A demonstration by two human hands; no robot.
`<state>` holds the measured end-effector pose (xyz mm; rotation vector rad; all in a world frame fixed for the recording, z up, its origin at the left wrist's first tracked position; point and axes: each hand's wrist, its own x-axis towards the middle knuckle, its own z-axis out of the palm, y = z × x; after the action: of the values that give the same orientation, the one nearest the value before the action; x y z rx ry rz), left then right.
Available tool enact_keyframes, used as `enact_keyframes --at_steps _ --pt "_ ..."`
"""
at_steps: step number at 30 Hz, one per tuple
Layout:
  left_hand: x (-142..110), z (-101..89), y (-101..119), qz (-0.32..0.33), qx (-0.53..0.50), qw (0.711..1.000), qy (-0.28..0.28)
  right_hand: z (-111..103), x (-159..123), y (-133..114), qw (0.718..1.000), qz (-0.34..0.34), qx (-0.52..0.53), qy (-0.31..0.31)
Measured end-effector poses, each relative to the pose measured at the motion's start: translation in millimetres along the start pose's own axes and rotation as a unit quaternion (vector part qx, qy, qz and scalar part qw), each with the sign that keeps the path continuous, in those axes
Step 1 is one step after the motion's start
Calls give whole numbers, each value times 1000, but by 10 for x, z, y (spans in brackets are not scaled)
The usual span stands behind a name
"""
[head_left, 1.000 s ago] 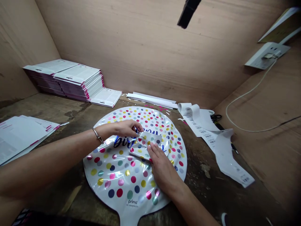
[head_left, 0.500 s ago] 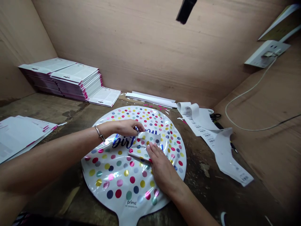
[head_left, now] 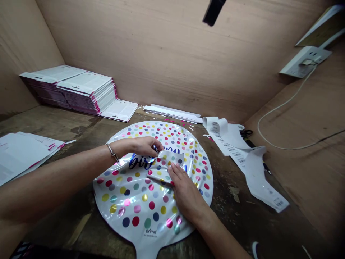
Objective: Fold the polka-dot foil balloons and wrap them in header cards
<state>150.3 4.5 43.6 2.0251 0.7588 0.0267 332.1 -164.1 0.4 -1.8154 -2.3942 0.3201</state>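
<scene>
A round, flat foil balloon (head_left: 142, 212) with coloured dots and blue birthday lettering lies on the table, its neck toward me. On its middle rests a small folded foil balloon (head_left: 164, 162) in the same dotted print. My left hand (head_left: 147, 146), with a silver bangle at the wrist, pinches the folded piece at its upper left corner. Pressed flat on the right part of that piece is my right hand (head_left: 185, 192), its fingers stretched out. My right palm covers some of the large balloon.
Stacked printed cards (head_left: 86, 84) stand at the back left, with loose cards (head_left: 29, 153) at the left edge. White paper strips (head_left: 172, 113) lie along the back wall. On the right are a barcode label strip (head_left: 242, 162), scissors (head_left: 246, 133) and a wall socket (head_left: 306, 62) with a cable.
My left fingertips have shifted slightly left and curled closer at the folded balloon's corner. My right hand stays in place.
</scene>
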Motion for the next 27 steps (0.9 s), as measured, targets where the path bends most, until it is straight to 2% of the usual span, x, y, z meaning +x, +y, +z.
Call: enact_keyframes --at_steps 4,7,11,14,17,18,20,21,23,24,25,27 --pt "19 38 -27 13 -22 1000 6 14 -1 6 1000 -7 -3 4" --pt "51 45 13 7 -17 999 36 13 -7 9 1000 -12 -6 10" --pt "-5 97 84 -62 17 982 177 -8 -13 -14 1000 -5 -2 8" --pt "-208 281 94 -127 62 959 247 2 -16 -27 1000 -9 9 13" --pt "-460 541 104 -132 73 956 251 30 -23 -2 999 -13 16 36" --pt "-526 612 123 -138 30 958 248 34 -26 15 999 -14 19 48" --pt "-616 697 197 -177 -143 949 219 19 -34 45 996 -15 27 87" --pt "-643 710 252 -202 -252 927 189 2 -40 52 993 -18 28 117" --pt "-676 698 383 -219 -442 861 120 -37 -56 31 981 -35 16 191" --pt "-689 688 449 -209 -502 834 94 -51 -69 1 974 -52 2 221" --pt "-702 683 506 -194 -532 820 85 -57 -85 -40 967 -73 -14 242" --pt "-730 701 575 -161 -521 830 117 -48 -131 -140 959 -114 -47 255"
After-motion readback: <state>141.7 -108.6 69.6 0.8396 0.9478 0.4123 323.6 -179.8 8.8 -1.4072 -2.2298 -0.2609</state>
